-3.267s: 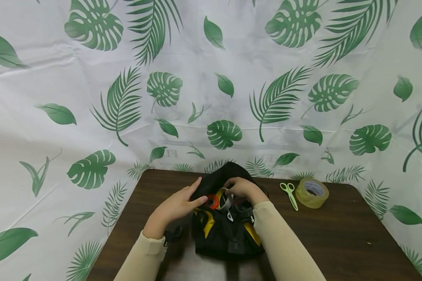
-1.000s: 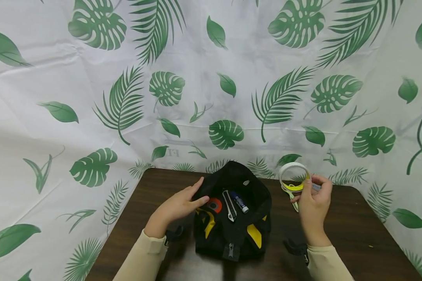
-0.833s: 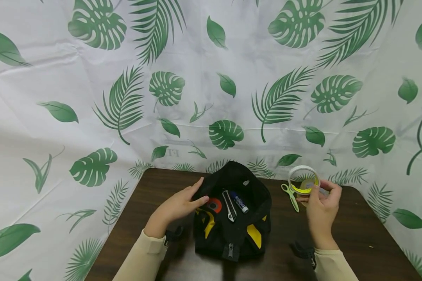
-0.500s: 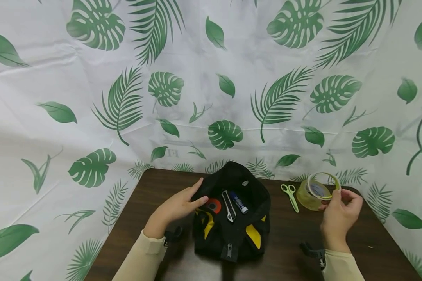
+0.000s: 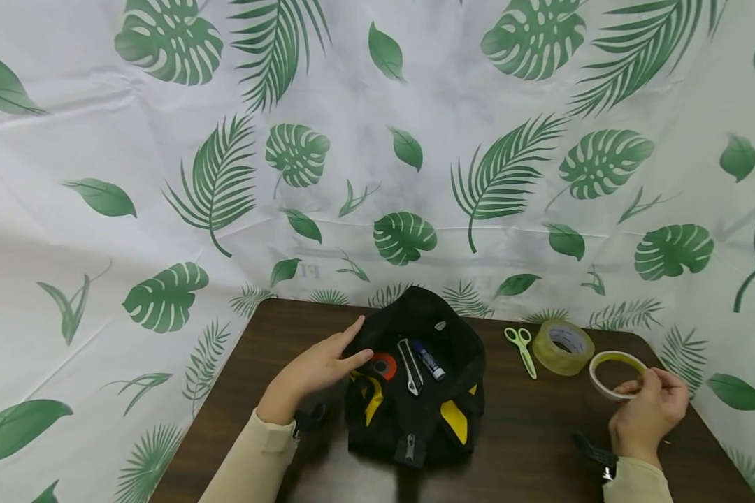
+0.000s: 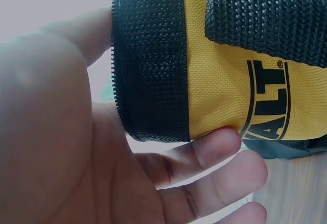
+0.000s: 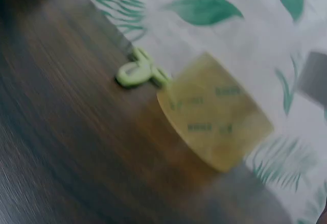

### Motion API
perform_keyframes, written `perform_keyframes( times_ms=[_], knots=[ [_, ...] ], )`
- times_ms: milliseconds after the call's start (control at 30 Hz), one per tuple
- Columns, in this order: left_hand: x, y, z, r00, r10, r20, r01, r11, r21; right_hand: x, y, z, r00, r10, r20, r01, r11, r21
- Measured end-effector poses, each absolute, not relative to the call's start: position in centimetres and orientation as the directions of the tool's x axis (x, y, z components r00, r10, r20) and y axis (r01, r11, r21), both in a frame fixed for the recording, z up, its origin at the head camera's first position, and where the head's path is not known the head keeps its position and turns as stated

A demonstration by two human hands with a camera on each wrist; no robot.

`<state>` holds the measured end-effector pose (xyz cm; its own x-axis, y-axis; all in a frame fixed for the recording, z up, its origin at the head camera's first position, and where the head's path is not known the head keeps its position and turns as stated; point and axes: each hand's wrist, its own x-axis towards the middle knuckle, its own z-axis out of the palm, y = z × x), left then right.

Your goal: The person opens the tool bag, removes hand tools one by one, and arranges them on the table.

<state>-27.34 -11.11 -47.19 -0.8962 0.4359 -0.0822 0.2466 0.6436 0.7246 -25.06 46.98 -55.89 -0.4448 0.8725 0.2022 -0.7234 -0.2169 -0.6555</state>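
In the head view, the left hand (image 5: 311,374) is resting at the black bag's (image 5: 405,419) 9 o'clock, thumb and fingers spreading wide against its mouth. Inside, a cutter (image 5: 410,369), a blue tube (image 5: 429,361) and a red roll (image 5: 384,356) are lying. At 3 o'clock from the bag, the right hand (image 5: 651,412) is pinching the thin tape ring (image 5: 618,357) by its near edge; whether the ring is touching the bench (image 5: 509,433) I cannot tell. The wide tape (image 5: 560,362) is sitting at the ring's 10 o'clock, the scissors (image 5: 528,360) just beside it. With only one edge being gripped, the ring could tip or roll if released upright, or knock the wide tape into the scissors.

In the left wrist view, fingertips are touching the bag's yellow side; if they slip, the soft mouth could sag over the cutter.

In the right wrist view, wide tape and scissors are blurring; the grip is not showing clearly.
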Motion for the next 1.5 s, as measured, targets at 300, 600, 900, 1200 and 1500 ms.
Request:
perform_keyframes(
  times_ms=[300,600,900,1200,1500],
  knots=[
    [-27.3,-11.1,-47.7,-0.894,0.441,-0.081,0.25,0.641,0.726,-24.5,48.8,-57.5,-0.397,0.918,-0.011,-0.516,-0.232,-0.825],
    [-27.3,-11.0,-48.0,-0.896,0.438,-0.077,0.258,0.652,0.713,-24.0,49.0,-57.6,-0.453,0.886,-0.098,-0.442,-0.319,-0.839],
    [-27.5,-10.9,-48.0,-0.892,0.446,-0.076,0.265,0.65,0.712,-23.9,48.8,-57.5,-0.565,0.817,-0.115,-0.254,-0.305,-0.918],
    [-27.5,-10.8,-47.6,-0.891,0.449,-0.075,0.262,0.641,0.722,-24.4,49.0,-57.6,-0.599,0.791,-0.124,-0.157,-0.268,-0.951],
    [-27.6,-10.6,-47.7,-0.884,0.462,-0.076,0.268,0.631,0.728,-24.1,49.3,-57.6,-0.638,0.759,-0.131,-0.123,-0.268,-0.955]
  ],
)
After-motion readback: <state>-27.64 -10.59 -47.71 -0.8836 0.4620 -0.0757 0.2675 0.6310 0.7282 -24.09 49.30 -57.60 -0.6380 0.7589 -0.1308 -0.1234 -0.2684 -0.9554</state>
